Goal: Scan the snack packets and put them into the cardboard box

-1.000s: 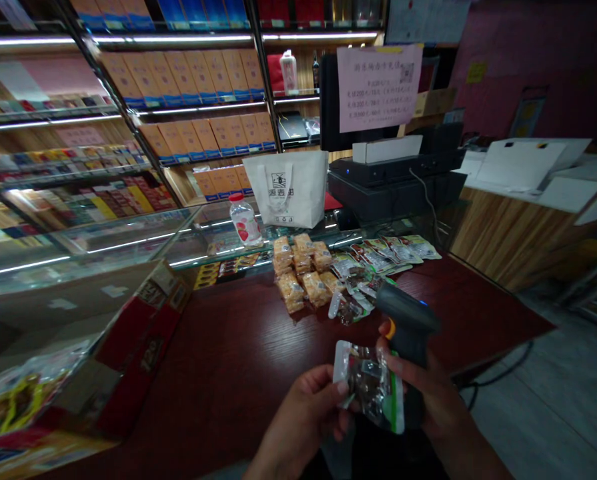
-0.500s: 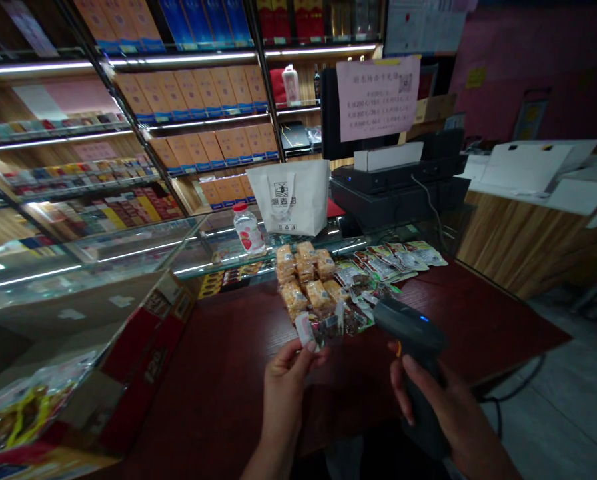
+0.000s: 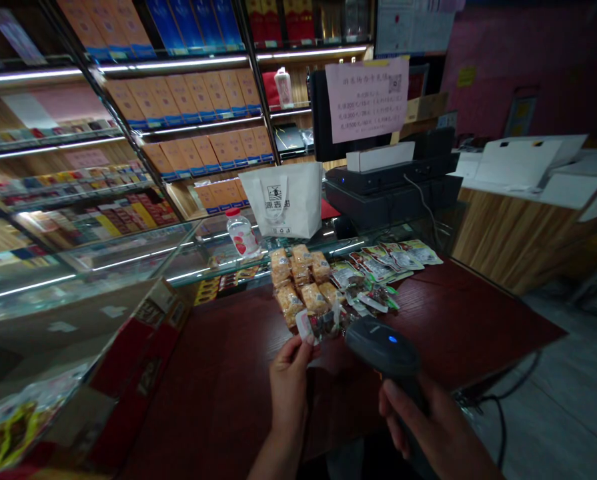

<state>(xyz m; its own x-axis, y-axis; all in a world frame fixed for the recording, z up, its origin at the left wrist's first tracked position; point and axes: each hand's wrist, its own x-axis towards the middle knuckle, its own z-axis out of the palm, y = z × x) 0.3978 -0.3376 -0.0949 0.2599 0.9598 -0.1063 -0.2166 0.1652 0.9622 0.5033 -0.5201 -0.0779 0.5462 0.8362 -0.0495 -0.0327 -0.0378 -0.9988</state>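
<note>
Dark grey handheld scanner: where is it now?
Low in the head view, right of centre, the dark grey handheld scanner is gripped in the person's right hand, to the right of the clear plastic snack packet held by the left hand.

Passable over bare surface [image 3: 218, 373] from the carton [image 3: 128, 380] at its left end to the left hand [image 3: 289, 370], and again between the packets [image 3: 391, 261] and the right corner. Barred along the far edge by blocks [image 3: 288, 300] and packets, then by bottle [image 3: 242, 237] and bag [image 3: 301, 200] just past it. Obstructed toward the near edge by left hand with pouch [image 3: 323, 325] and right hand [image 3: 425, 413] with scanner [image 3: 383, 348], save for a strip between.
</note>
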